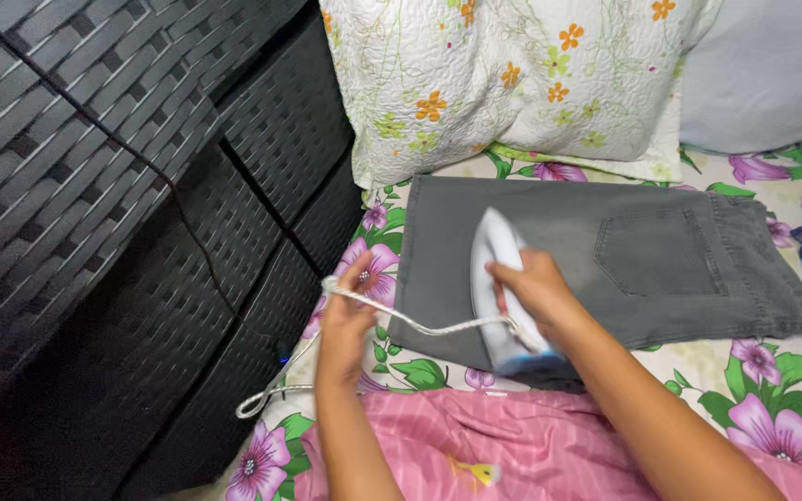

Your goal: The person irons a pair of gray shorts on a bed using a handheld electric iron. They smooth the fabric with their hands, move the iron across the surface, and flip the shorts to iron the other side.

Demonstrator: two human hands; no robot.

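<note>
No packages, labels, signs, screens.

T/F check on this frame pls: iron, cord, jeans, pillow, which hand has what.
1. The right hand grips a white iron on the grey jeans. True.
2. The left hand holds the iron's white cord. True.
3. The jeans are bright red. False: they are grey, with a back pocket facing up.
4. The floral pillow lies on top of the iron. False: it lies beyond the jeans, away from the iron.
5. A dark woven drawer unit stands to the left of the bed. True.
</note>
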